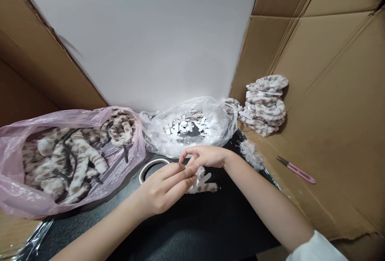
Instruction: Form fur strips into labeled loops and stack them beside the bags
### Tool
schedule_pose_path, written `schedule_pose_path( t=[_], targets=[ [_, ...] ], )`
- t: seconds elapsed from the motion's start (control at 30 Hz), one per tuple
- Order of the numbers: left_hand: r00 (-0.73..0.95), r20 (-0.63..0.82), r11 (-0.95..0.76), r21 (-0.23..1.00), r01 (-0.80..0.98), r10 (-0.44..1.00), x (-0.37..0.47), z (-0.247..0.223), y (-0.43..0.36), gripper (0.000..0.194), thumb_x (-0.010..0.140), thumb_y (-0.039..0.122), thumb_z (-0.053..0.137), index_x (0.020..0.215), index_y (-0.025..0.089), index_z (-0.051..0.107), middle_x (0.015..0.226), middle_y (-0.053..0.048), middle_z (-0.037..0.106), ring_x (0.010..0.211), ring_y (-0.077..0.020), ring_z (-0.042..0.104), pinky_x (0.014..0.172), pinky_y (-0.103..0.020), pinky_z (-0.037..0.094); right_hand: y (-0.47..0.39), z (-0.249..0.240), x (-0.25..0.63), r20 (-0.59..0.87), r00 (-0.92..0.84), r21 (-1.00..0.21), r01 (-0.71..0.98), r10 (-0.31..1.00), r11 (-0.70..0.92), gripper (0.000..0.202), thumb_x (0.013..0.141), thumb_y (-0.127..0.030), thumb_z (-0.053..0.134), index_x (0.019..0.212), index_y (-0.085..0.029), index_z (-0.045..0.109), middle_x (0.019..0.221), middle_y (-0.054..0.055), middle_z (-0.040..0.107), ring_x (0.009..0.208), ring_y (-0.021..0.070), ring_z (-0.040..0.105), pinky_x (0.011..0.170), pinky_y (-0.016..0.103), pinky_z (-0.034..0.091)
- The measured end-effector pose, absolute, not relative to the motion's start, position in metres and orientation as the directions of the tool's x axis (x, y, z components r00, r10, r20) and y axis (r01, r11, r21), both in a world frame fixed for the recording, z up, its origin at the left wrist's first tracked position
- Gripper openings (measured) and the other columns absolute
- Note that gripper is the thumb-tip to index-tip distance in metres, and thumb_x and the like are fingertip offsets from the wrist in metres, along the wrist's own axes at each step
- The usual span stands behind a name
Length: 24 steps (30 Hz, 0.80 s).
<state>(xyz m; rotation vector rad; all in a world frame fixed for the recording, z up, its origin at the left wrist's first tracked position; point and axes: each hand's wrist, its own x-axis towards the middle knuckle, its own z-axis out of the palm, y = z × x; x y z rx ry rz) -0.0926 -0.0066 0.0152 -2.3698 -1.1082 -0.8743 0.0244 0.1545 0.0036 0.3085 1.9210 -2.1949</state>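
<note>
My left hand (167,188) reaches in from the lower left, its fingers pressed together over a small furry white-and-brown piece (210,188). A white tag-like strip (205,179) sticks out from this piece. My right hand (207,157) meets the left fingertips from the far side, index finger bent and fingers closed. Whatever the two sets of fingertips pinch is hidden behind the left hand. Just behind the left hand, a roll of tape (143,172) lies on the dark table (192,233).
A pink plastic bag (15,160) at left holds furry pieces with dark cords. Behind my hands, a clear bag (153,142) contains many white tags. Furry bands (266,108) are stacked at right, near pink-handled snips (300,172) on cardboard (331,140). A fluffy clump (251,154) lies by the table edge.
</note>
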Motion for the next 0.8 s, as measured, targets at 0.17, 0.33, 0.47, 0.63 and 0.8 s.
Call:
schedule_pose_path(
  t=[0.17,0.33,0.47,0.63,0.8],
  targets=[
    [0.572,0.642,-0.625,-0.181,0.759,0.510,-0.092,0.018,-0.007,0.015,0.087,0.006,0.057,0.097,0.014,0.064,0.101,-0.015,0.075,0.069,-0.0191,0.063,0.062,-0.033,0.054,0.152,0.011,0.028,-0.301,-0.954,-0.953,0.301,-0.012,-0.046,0.012,0.074,-0.008,0.061,0.077,-0.017,0.067,0.076,-0.002,0.065,0.071,0.0093,0.059,0.065,0.018,0.045],
    [0.619,0.622,-0.630,-0.247,0.736,0.479,-0.093,0.021,-0.007,0.009,0.086,0.006,0.059,0.091,0.013,0.063,0.101,-0.018,0.074,0.072,-0.0202,0.065,0.061,-0.033,0.054,0.155,0.004,0.027,-0.327,-0.936,-0.924,0.345,-0.128,-0.165,0.018,0.070,-0.014,0.066,0.089,-0.017,0.064,0.071,-0.002,0.064,0.057,0.0086,0.056,0.054,0.019,0.043],
    [0.610,0.629,-0.632,-0.233,0.739,0.482,-0.093,0.020,-0.008,0.008,0.086,0.005,0.060,0.089,0.012,0.062,0.101,-0.017,0.074,0.070,-0.0191,0.066,0.061,-0.033,0.055,0.159,-0.008,0.022,-0.319,-0.935,-0.897,0.350,-0.155,-0.268,0.041,0.062,-0.013,0.071,0.100,-0.018,0.055,0.071,-0.003,0.066,0.052,0.0068,0.052,0.046,0.016,0.032],
    [0.574,0.659,-0.636,-0.183,0.750,0.486,-0.095,0.013,-0.009,0.014,0.086,0.005,0.058,0.098,0.011,0.062,0.104,-0.017,0.074,0.072,-0.0187,0.066,0.062,-0.033,0.056,0.156,-0.009,0.020,-0.334,-0.940,-0.881,0.336,-0.063,-0.334,0.046,0.058,-0.012,0.074,0.098,-0.018,0.051,0.071,-0.002,0.065,0.052,0.0068,0.051,0.044,0.015,0.029],
    [0.244,0.792,-0.526,0.113,0.843,0.560,-0.093,0.008,-0.007,0.023,0.082,0.001,0.062,0.101,0.015,0.060,0.087,-0.009,0.074,0.073,-0.0157,0.066,0.067,-0.029,0.056,0.140,0.006,0.020,-0.253,-0.933,-0.886,0.117,0.256,-0.448,0.052,0.054,-0.015,0.078,0.096,-0.019,0.047,0.071,-0.004,0.062,0.051,0.0060,0.050,0.045,0.016,0.033]
  ],
)
